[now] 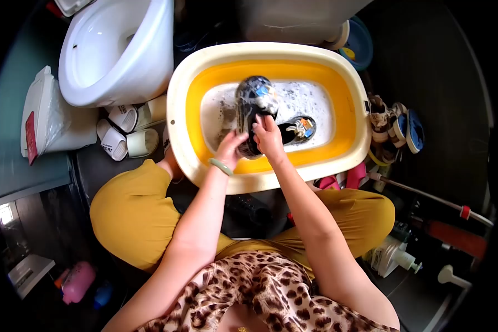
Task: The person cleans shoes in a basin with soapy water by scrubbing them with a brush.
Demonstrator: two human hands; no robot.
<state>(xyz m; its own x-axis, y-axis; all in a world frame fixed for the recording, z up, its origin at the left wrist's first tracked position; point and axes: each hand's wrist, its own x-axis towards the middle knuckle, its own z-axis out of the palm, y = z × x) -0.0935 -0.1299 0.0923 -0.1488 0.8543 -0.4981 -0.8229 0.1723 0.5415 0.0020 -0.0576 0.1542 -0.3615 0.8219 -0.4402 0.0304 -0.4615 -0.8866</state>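
A wet black shoe [248, 94] with a blue and orange pattern is held over a cream and yellow basin [183, 160]. Around the shoe's left side near the heel wraps my left hand [232, 148], a pale green bangle on its wrist. My right hand [268, 137] grips the same shoe from the right, its fingers at the opening. A second black shoe [310, 129] with pale laces lies in the basin, just right of my right hand. Foamy, greyish water [315, 105] covers the basin's bottom.
A white toilet [116, 72] stands at the upper left, beside a white bin [66, 124]. Slippers [113, 141] lie left of the basin. More shoes [398, 124] are at its right, with a blue bucket [362, 44] behind. A pole [426, 195] crosses the lower right.
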